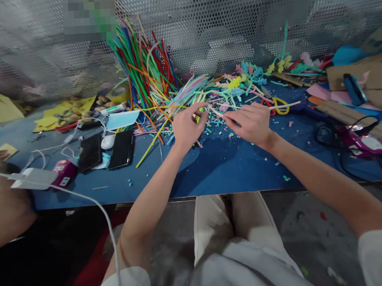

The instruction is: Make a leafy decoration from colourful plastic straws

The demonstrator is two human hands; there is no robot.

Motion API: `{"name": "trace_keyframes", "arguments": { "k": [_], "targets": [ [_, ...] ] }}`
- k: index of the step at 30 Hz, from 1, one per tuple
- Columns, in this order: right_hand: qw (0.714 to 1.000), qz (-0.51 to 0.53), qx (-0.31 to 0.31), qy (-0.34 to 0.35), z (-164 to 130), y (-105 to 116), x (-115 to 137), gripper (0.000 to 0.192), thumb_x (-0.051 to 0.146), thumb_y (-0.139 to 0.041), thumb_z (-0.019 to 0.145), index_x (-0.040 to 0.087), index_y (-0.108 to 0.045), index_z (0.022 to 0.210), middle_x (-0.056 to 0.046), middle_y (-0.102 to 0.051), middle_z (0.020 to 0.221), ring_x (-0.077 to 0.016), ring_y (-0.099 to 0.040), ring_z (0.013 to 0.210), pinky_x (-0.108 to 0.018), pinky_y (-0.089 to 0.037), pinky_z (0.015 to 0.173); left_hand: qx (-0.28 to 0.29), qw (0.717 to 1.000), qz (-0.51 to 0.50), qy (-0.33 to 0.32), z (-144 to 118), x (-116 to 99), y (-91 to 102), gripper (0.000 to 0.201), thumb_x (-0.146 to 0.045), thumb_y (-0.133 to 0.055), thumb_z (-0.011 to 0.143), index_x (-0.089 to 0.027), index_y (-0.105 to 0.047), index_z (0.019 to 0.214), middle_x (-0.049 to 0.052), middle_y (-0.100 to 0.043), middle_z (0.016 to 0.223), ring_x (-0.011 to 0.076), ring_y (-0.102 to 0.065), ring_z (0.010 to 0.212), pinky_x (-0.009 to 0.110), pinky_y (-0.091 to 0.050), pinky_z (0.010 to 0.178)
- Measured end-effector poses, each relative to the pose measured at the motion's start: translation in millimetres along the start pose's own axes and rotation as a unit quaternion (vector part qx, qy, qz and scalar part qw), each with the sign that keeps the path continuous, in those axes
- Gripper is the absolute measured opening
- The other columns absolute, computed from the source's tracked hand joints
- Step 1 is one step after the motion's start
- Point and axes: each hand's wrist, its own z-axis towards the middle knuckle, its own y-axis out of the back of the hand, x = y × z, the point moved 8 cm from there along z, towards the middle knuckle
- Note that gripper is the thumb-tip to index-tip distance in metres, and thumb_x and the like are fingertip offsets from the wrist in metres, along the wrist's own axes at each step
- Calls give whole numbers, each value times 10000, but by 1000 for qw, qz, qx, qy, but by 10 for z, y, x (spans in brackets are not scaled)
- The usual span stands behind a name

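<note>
Both my hands hover over the blue table [231, 166], close to each other. My left hand [186, 127] pinches thin coloured pipe-cleaner stems at its fingertips. My right hand [250, 123] grips a pale cream stem [284, 106] that sticks out to the right and also runs left toward the other hand. A big heap of loose coloured stems [148, 72] leans against the mesh wall just behind the left hand. Small cut bits [214, 126] litter the table between the hands.
Yellow-handled scissors [279, 105] lie right of my right hand. Two black phones [122, 148], a white mouse [107, 142] and a face mask [122, 119] sit at left. A glue gun with black cable [361, 141] is at right. Another person's arm [3, 202] is at far left.
</note>
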Motion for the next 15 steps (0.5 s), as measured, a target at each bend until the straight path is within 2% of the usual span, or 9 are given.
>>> {"name": "trace_keyframes", "arguments": {
  "k": [7,10,15],
  "targets": [
    [999,-35,-8,9,90,77,-49,334,417,-519,1109,288,-823,1053,-18,-843,891,-211,-665,801,-406,-383,754,33,997,52,-49,-50,-175,-65,244,-370,-671,1030,-303,-855,1177,40,-841,953,210,-744,808,311,-486,699],
    [999,-49,-17,14,164,161,-63,367,418,-493,1127,284,-820,1029,-14,-846,889,-213,-672,809,-411,-388,778,43,996,52,-58,-61,-237,-82,245,-373,-666,1035,-316,-866,1163,41,-848,995,209,-741,801,308,-475,691],
    [999,-43,3,22,263,289,-58,357,418,-506,1130,269,-815,1028,-27,-849,929,-225,-686,873,-420,-401,825,39,996,43,-61,-66,-254,-112,247,-377,-650,1037,-320,-868,1138,33,-853,1024,185,-708,719,315,-465,678]
  ]
}}
